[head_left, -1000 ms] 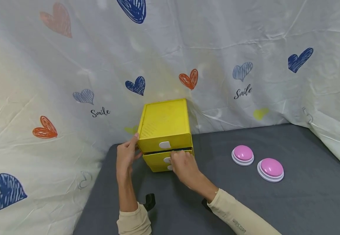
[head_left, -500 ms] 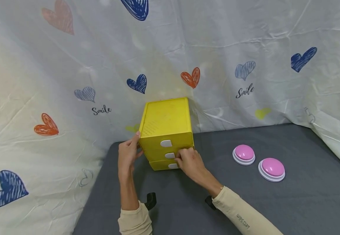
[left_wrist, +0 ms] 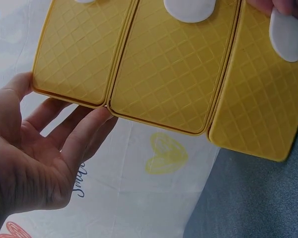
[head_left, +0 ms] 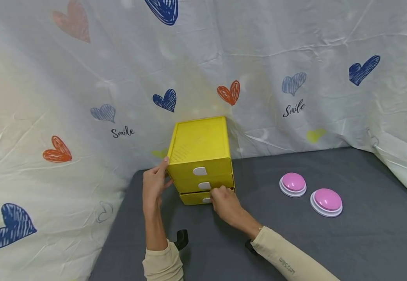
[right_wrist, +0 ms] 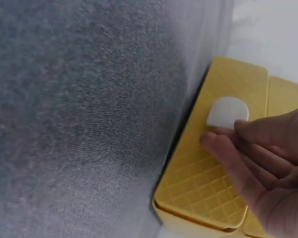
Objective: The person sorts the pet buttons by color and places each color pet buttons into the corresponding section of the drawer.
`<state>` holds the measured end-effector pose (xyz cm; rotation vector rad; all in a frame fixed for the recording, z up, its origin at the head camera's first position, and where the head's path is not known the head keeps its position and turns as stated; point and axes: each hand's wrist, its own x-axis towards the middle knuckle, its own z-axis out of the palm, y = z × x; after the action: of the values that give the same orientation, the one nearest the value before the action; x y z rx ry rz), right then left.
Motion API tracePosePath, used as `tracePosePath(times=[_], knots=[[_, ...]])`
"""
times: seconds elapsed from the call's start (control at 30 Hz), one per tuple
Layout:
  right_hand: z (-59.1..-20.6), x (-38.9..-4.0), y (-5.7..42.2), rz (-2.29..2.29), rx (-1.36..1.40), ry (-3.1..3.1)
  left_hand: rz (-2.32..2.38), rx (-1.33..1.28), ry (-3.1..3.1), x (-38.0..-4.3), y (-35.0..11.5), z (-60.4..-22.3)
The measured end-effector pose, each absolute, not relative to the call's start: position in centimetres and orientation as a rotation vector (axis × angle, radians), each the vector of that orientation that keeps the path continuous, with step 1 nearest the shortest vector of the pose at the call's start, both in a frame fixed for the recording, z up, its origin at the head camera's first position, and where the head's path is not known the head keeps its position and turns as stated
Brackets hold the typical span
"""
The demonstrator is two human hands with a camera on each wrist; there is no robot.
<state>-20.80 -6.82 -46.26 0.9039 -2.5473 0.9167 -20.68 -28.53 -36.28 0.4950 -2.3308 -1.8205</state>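
Observation:
A yellow three-drawer cabinet (head_left: 200, 142) stands against the backdrop, each drawer front bearing a white tab handle. My left hand (head_left: 155, 182) steadies it at its left side, thumb near the upper front corner; in the left wrist view the fingers (left_wrist: 87, 130) reach along that side, extended. With my right hand (head_left: 226, 203) I pinch the white handle (right_wrist: 228, 113) of the bottom drawer (head_left: 192, 199) between thumb and fingers. That drawer stands slightly out, a dark gap showing above its front. The top and middle drawers are pushed in. The drawer's inside is hidden.
Two pink push buttons with white bases, one farther back (head_left: 293, 182) and one nearer (head_left: 327, 200), sit right of the cabinet on the dark grey tabletop (head_left: 294, 242). A white cloth with printed hearts (head_left: 259, 58) hangs behind.
The middle drawer, pulled out a second ago, has gone in. My right hand has moved down from it to the bottom drawer, which has come out slightly. My left hand stays put.

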Motion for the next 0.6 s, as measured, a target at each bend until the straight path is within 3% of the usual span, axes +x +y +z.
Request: tracePosePath(times=[0.33, 0.6], knots=[[-45.7, -16.0, -6.8, 0.631, 0.923, -2.487, -1.833, 0.49, -2.295, -20.8, -28.6, -36.4], [-45.2, -14.4, -6.6, 0.648, 0.955, -2.657, -1.819, 0.486, -2.313, -20.7, -28.5, -36.4]])
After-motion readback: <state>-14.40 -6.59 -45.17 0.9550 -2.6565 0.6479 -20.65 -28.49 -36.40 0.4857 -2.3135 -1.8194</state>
